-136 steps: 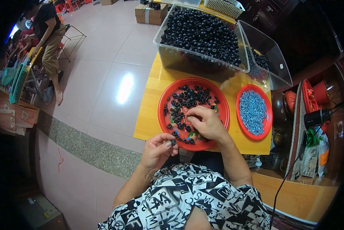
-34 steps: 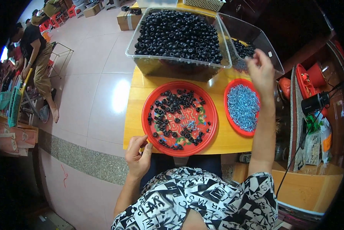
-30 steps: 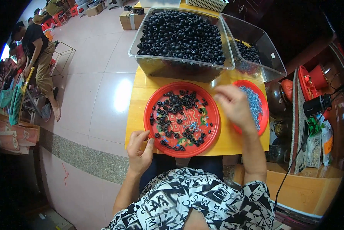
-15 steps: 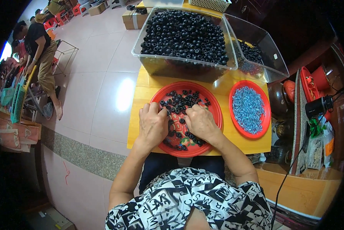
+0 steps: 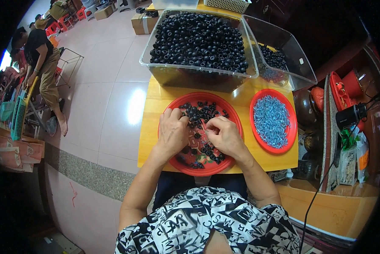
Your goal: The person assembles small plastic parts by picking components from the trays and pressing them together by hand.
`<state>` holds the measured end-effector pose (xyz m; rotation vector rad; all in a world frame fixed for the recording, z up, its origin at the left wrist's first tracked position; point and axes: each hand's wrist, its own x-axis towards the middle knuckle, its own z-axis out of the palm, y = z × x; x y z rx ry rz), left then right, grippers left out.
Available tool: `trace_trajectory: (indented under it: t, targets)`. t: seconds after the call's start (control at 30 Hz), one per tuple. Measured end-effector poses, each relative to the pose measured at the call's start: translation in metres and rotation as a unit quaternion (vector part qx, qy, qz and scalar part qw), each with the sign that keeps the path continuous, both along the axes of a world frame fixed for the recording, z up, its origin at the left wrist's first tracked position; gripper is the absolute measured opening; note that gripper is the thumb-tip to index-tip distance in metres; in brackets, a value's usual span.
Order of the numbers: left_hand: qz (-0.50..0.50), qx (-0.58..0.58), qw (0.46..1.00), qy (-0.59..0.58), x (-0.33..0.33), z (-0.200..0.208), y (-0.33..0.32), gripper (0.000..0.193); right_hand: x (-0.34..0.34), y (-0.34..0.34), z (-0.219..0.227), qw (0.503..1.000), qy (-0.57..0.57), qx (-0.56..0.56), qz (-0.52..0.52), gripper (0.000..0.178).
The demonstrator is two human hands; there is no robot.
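Observation:
A round red tray (image 5: 236, 146) with a printed bottom lies on the yellow table, holding scattered small black ring-shaped pieces (image 5: 202, 111). Over the tray's left side is my left hand (image 5: 173, 131), back upward, its fingers curled in beside the black pieces. What those fingers hold, if anything, is hidden. My right hand (image 5: 224, 136) is above the right half, thumb and forefinger pinched together. Whatever sits in that pinch is too small to make out. A gap separates the two hands, with a few black pieces showing below it.
Behind the tray stands a big clear bin (image 5: 198, 78) heaped with black pieces. A second clear bin (image 5: 298, 59) holds fewer. To the right, a red oval plate (image 5: 279, 150) carries blue translucent bits (image 5: 271, 120). A person (image 5: 41, 63) stands at far left.
My right hand has drawn its fingers into a raised pinch. My left hand has shifted slightly right, and the bins and tray appear a little further left in view.

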<state>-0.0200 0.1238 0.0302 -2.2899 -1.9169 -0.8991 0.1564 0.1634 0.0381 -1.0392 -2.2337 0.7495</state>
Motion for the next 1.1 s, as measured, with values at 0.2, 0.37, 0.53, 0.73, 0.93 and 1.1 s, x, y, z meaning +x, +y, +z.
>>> trace_trajectory:
  t: [0.2, 0.37, 0.53, 0.73, 0.93, 1.1]
  targets:
    - [-0.002, -0.040, 0.999, 0.012, -0.003, -0.002, 0.001, 0.020, 0.010, -0.010, 0.005, 0.967, 0.127, -0.220, -0.027, 0.006]
    - [-0.047, -0.194, 0.830, -0.521, -0.001, 0.019, -0.034, 0.016, 0.021, -0.024, 0.018, 0.897, 0.232, -0.376, -0.025, 0.006]
    - [-0.127, -0.217, 0.489, -0.835, 0.010, 0.006, -0.077, 0.020, 0.015, -0.044, 0.021, 0.846, 0.325, -0.422, -0.015, 0.009]
    - [-0.128, -0.208, 0.355, -0.903, 0.017, -0.001, -0.100, 0.021, 0.012, -0.065, 0.023, 0.847, 0.314, -0.427, 0.033, 0.013]
    - [-0.148, -0.192, 0.361, -0.900, 0.020, -0.006, -0.109, 0.019, 0.006, -0.082, 0.030, 0.871, 0.314, -0.376, 0.043, 0.011]
    - [-0.114, -0.185, 0.435, -0.874, 0.025, -0.002, -0.117, 0.020, -0.005, -0.093, 0.038, 0.957, 0.224, -0.179, 0.056, 0.013]
